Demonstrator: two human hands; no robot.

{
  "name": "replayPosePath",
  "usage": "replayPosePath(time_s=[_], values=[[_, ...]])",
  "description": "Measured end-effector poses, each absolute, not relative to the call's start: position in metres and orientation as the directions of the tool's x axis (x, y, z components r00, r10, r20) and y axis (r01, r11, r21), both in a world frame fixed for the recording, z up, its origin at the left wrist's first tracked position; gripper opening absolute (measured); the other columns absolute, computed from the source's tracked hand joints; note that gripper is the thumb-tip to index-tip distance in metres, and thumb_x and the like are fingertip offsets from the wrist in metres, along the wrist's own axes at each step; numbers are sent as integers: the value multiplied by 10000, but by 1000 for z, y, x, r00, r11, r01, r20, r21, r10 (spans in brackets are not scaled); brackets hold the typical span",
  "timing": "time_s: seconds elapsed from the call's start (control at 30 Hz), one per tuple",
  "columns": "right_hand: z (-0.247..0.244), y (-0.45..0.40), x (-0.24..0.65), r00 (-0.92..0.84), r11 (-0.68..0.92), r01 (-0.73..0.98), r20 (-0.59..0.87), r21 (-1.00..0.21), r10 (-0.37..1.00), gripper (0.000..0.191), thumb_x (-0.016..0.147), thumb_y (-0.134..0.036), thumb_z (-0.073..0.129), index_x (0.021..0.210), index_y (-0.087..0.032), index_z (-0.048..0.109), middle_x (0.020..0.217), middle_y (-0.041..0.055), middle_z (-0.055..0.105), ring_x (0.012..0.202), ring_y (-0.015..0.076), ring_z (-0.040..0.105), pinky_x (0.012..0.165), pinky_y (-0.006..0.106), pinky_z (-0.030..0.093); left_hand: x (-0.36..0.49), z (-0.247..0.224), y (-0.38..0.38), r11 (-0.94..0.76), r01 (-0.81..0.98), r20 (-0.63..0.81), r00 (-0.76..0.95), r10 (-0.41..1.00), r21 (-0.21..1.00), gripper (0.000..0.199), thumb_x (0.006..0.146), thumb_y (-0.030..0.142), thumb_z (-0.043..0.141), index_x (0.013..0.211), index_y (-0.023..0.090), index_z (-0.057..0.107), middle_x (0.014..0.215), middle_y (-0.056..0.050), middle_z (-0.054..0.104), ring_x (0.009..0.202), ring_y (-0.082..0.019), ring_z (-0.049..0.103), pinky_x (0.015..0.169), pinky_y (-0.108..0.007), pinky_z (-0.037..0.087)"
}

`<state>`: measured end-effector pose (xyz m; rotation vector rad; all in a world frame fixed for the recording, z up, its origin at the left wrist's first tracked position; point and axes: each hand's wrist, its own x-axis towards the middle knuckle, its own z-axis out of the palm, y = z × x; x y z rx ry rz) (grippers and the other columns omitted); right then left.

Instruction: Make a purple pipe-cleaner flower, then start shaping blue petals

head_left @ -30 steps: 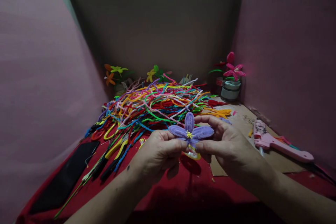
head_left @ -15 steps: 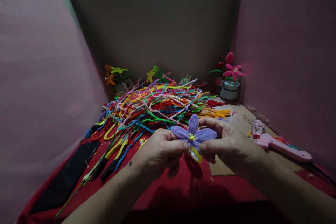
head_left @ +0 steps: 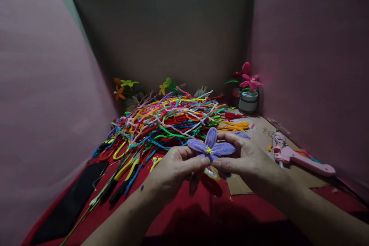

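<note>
Purple flower (head_left: 211, 148): lower centre of frame.
Left hand (head_left: 175, 164): fingers pinching its lower left.
Right hand (head_left: 250, 157): fingers pinching its lower right.
Technique: I'd squeeze lightly, keeping the yellow centre (head_left: 209, 150) uncrushed.

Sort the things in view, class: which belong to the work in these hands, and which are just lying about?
In the work:
- purple fuzzy flower, with yellow centre
- left hand and right hand, both holding it

Lying about, though perhaps supplies:
- heaped pipe cleaners
- pink glue gun
- yellow-and-black pliers
</note>
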<state>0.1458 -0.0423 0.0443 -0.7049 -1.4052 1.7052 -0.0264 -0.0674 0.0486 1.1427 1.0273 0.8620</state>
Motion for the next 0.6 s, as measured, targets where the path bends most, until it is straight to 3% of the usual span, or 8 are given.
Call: replayPosePath(time_s=[0.23, 0.43, 0.6], values=[[44, -47, 146, -505, -44, -193, 61, -980, 861, 365, 661, -120, 650, 994, -191, 518, 634, -37, 548, 488, 74, 483, 456, 191, 399, -16, 53, -71, 165, -2, -158, 261, 952, 986, 167, 683, 252, 636, 623, 97, 619, 424, 26, 474, 318, -32, 367, 328, -154, 292], [48, -47, 148, -529, -67, -150, 23, -986, 848, 344, 617, -53, 612, 932, -164, 533, 628, -31, 559, 451, 56, 456, 417, 171, 372, -18, 49, -67, 297, -137, -233, 354, 906, 945, 123, 611, 180, 641, 549, 112, 558, 359, 51, 417, 259, -31, 312, 273, -150, 242], [50, -47, 150, -569, -98, -134, -5, -986, 822, 324, 597, -41, 574, 899, -152, 537, 554, -42, 534, 404, 50, 426, 396, 173, 360, -22, 53, -62, 340, -125, -254, 443, 859, 932, 127, 588, 120, 604, 482, 107, 536, 303, 56, 384, 213, -36, 261, 249, -174, 263]])
